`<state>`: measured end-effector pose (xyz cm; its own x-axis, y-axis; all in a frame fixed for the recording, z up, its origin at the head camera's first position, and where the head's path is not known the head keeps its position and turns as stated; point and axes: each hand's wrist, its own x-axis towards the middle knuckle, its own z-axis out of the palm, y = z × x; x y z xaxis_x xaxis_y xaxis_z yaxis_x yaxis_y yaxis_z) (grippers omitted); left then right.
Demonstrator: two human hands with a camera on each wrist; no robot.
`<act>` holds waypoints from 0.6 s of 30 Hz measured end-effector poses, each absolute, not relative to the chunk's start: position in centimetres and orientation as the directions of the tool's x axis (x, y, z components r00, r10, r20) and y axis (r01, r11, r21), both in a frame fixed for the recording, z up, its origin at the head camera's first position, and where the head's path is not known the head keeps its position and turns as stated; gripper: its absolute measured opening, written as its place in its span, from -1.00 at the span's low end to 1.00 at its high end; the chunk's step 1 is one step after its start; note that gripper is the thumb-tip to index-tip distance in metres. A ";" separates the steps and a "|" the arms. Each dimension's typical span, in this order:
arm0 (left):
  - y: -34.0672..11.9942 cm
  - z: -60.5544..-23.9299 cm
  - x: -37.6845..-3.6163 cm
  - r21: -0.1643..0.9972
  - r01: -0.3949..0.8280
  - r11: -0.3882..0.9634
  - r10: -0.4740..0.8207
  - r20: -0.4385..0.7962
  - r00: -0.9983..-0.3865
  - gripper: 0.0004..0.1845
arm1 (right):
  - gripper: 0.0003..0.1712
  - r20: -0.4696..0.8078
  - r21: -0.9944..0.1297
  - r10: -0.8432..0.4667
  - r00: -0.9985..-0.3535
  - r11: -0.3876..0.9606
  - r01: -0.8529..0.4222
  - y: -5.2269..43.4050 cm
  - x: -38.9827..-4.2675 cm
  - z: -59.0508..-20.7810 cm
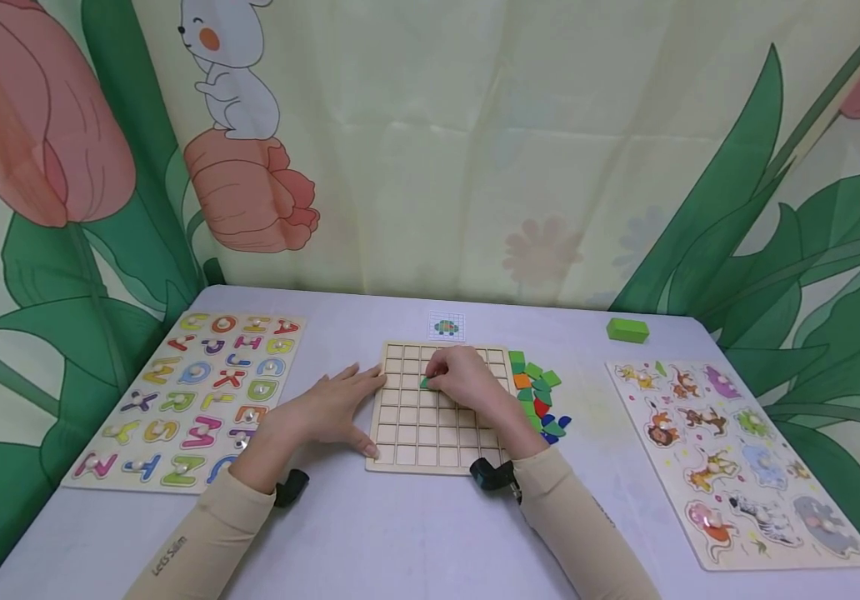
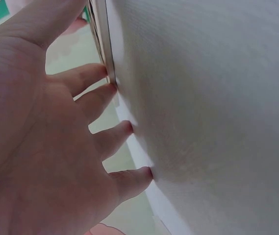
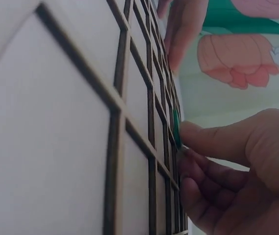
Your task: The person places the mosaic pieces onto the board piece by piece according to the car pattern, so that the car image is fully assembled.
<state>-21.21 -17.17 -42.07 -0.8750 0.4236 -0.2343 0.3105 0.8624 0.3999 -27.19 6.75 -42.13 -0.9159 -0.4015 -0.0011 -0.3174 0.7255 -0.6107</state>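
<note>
A: Edges, free room?
B: I see left hand (image 1: pixel 332 408) flat, fingers spread, touching grid board (image 1: pixel 400 433) left edge; bare table (image 1: pixel 415 533) nearer.
A: Piece?
B: Right hand (image 1: pixel 467 379) fingertips pinch green tile (image 1: pixel 425 382) on board's far-middle cells.

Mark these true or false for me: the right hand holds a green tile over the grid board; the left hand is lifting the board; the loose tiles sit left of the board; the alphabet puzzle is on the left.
1. The right hand pinches a green tile over the grid board. True.
2. The left hand lifts the board. False: it rests flat, fingers at the board's left edge.
3. The loose tiles lie left of the board. False: they lie to its right.
4. The alphabet puzzle lies to the left. True.
</note>
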 end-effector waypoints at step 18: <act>-17.2 -42.1 -21.3 0.402 0.311 0.861 0.424 -0.229 -0.877 0.25 | -0.77 0.025 -0.630 -0.384 -0.923 0.711 -0.313 11.4 -27.6 -38.9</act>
<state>-21.26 -17.16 -42.13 -0.8765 0.4236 -0.2287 0.3114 0.8612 0.4016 -27.59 11.37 -38.93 -0.9231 -0.3839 0.0248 -0.3126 0.7110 -0.6299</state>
